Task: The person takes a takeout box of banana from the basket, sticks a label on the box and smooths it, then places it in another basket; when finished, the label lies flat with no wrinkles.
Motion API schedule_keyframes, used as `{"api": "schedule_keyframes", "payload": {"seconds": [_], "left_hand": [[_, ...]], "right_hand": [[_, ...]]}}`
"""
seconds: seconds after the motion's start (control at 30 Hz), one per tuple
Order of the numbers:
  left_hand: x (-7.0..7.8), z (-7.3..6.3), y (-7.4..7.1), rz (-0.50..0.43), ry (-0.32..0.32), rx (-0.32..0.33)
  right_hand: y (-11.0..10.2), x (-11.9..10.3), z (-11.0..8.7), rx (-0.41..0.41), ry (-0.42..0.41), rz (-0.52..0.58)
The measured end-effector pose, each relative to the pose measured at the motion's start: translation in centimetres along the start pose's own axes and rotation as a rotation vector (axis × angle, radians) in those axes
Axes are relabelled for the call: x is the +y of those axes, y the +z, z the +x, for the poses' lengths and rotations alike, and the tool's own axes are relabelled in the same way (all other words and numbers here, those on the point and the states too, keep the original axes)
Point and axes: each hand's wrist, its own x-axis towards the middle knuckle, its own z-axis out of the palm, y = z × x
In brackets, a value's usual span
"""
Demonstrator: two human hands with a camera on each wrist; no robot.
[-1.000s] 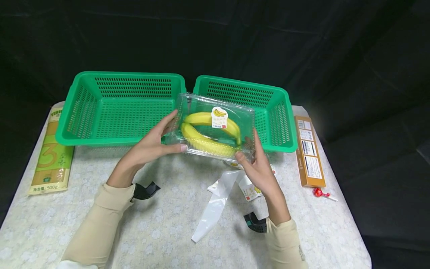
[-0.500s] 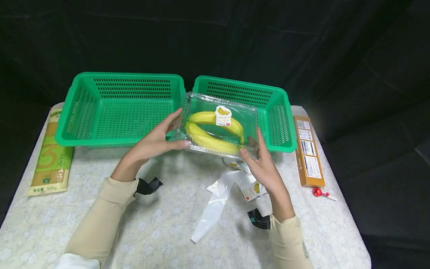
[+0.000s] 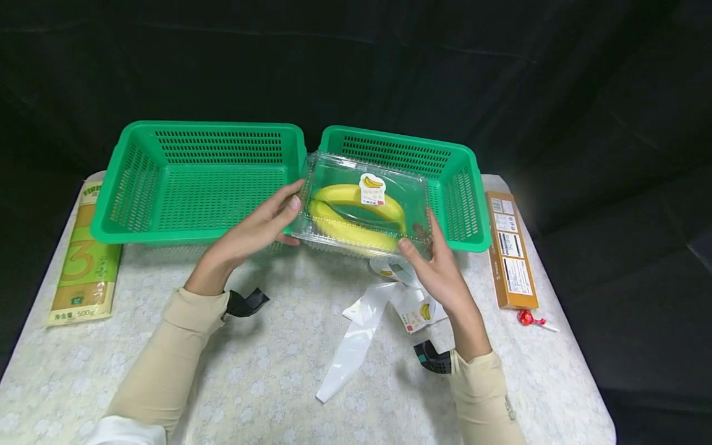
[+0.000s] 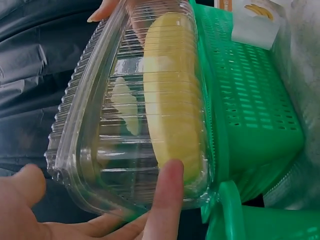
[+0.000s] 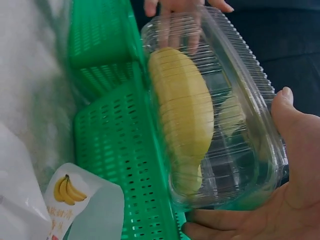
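Note:
A clear plastic clamshell box (image 3: 334,235) with bananas (image 3: 356,233) inside is held over the front of the right green basket. A banana-picture label (image 3: 372,189) is on its lid. My right hand (image 3: 439,272) grips the box's right end, thumb on the near top edge and fingers below, as the right wrist view shows. At the left end, my left hand (image 3: 250,232) touches the box with straight fingers. In the left wrist view a fingertip (image 4: 172,172) presses the side wall while the thumb (image 4: 30,185) stands apart from the box.
Two green baskets stand at the back, left (image 3: 222,198) and right (image 3: 461,204). Loose labels (image 3: 418,314) and a white strip (image 3: 350,352) lie in front. A noodle pack (image 3: 86,266) is far left; an orange box (image 3: 512,259) and red lollipop (image 3: 525,318) are right.
The clamshell box has shifted slightly to the right with both hands. My left thumb has lifted off the box's near edge. The baskets and items on the table stay put.

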Motion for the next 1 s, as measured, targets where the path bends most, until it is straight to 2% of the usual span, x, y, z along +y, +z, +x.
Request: {"api": "schedule_keyframes", "payload": {"seconds": [0.3, 0.53, 0.8, 1.0], "left_hand": [[0.5, 0.9, 0.4, 0.012, -0.032, 0.059], [0.8, 1.6, 0.7, -0.012, -0.044, 0.092], [1.0, 2.4, 1.3, -0.018, -0.055, 0.094], [0.7, 2.8, 1.1, -0.002, -0.054, 0.104]], "right_hand": [[-0.5, 0.1, 0.2, 0.008, -0.014, -0.03], [-0.7, 0.1, 0.4, 0.013, -0.008, -0.022], [-1.0, 0.3, 0.5, 0.036, -0.012, -0.029], [-1.1, 0.4, 0.9, 0.032, -0.028, -0.029]]}}
